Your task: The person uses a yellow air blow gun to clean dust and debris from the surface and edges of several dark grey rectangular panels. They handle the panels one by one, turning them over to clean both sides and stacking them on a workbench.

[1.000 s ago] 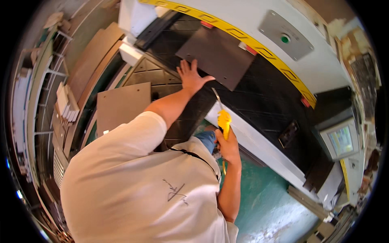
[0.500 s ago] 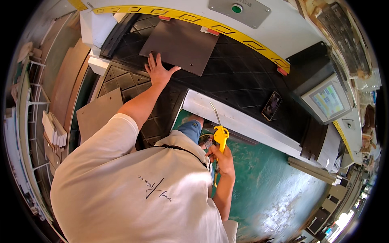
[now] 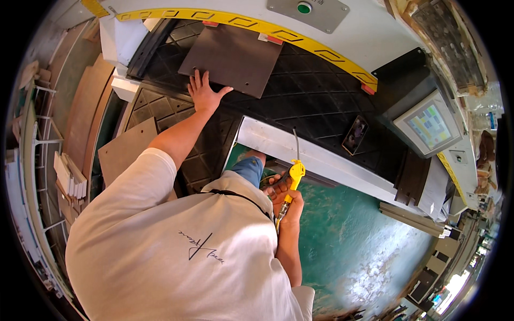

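A dark brown flat panel [image 3: 235, 59] with small drilled holes lies on the black grooved machine bed [image 3: 302, 101], its far edge by the yellow-trimmed machine front. My left hand [image 3: 206, 96] rests at the panel's near left edge, fingers spread and fingertips on its surface. Low in front of my body, my right hand [image 3: 290, 208] grips a yellow air blow gun [image 3: 296, 174], the thumb along its body. The gun's thin metal nozzle points up and away over the white edge rail. Some fingers of that hand show loosely on the gun's left side.
A phone [image 3: 355, 135] lies on the bed's right part, near a touchscreen monitor [image 3: 429, 124]. Another brown panel [image 3: 128, 152] leans beside my left arm. White strips [image 3: 69, 176] are stacked at the left. A green button [image 3: 304, 7] sits on the machine front.
My right hand has turned the blow gun, and its nozzle tip has moved to the right. The fingers around it have shifted and loosened. My left hand stays on the panel.
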`<action>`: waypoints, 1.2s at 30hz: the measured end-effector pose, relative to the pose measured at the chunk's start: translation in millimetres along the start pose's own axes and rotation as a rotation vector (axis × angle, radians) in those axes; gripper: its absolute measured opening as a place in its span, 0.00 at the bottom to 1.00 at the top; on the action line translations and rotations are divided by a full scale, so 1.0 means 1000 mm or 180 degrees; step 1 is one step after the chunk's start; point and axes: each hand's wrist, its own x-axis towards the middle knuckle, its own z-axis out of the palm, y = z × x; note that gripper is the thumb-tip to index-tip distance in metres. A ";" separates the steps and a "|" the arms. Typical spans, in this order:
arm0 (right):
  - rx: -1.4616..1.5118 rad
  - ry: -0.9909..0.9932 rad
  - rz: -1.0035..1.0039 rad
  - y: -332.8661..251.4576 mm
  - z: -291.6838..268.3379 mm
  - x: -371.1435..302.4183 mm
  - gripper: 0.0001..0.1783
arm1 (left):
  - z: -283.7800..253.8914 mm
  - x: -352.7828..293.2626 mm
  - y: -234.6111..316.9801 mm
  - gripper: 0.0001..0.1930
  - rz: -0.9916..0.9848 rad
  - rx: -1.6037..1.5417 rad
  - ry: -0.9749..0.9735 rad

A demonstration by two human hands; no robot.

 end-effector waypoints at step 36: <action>-0.2203 -0.0291 0.0300 -0.023 0.009 -0.020 0.35 | -0.010 -0.001 0.004 0.57 -0.0085 0.0169 -0.0311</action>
